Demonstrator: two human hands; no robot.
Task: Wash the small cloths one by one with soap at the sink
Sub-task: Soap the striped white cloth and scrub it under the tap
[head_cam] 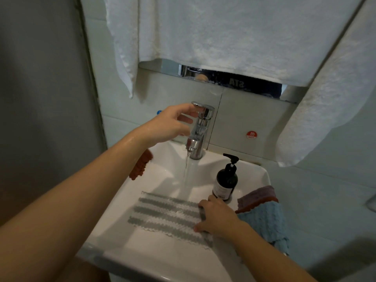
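Note:
A grey-and-white striped cloth lies spread flat in the white sink, under running water from the chrome tap. My right hand grips the cloth's right edge, fingers curled over it. My left hand is raised at the tap, thumb and fingers on its lever handle. A dark soap pump bottle stands on the sink's right rim. Beside it lie a purple cloth and a blue cloth. An orange cloth hangs on the left rim, partly hidden by my left forearm.
White towels hang above the sink and down the right side. A mirror strip shows below them. A red hot-water sticker is on the tiled wall right of the tap. A grey wall stands at the left.

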